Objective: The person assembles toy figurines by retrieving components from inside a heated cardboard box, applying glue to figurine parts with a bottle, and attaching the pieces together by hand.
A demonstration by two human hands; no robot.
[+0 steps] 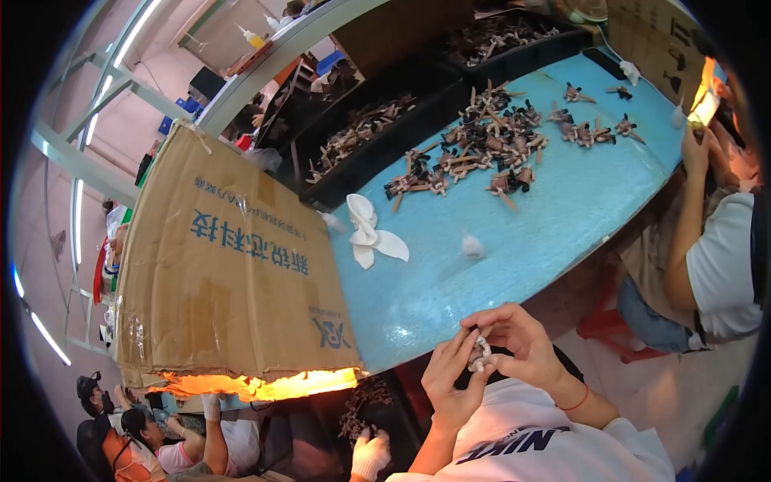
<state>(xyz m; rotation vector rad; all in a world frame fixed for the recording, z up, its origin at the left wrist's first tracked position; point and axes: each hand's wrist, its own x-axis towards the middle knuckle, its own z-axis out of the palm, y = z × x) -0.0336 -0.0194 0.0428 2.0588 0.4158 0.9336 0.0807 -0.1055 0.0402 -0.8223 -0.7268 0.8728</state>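
Note:
My left hand (451,384) and my right hand (526,353) meet in front of my chest, just off the near edge of the blue table (418,321). Between their fingertips they hold one small figurine (480,353), pale with darker parts. Both hands are closed on it, and the fingers cover some of its shape. Farther back on the table lies a heap of similar figurines (498,136) in brown, black and pale tones. A few loose figurines (590,132) lie right of the heap. A small translucent white object (472,246) rests between the heap and my hands.
A large cardboard sheet (233,249) stands along the table's left side. Beside it lies a twisted white cloth (369,233). Black bins (385,132) of figurines line the back. At the right sits a co-worker (723,249); a gloved hand (370,454) shows beyond the cardboard.

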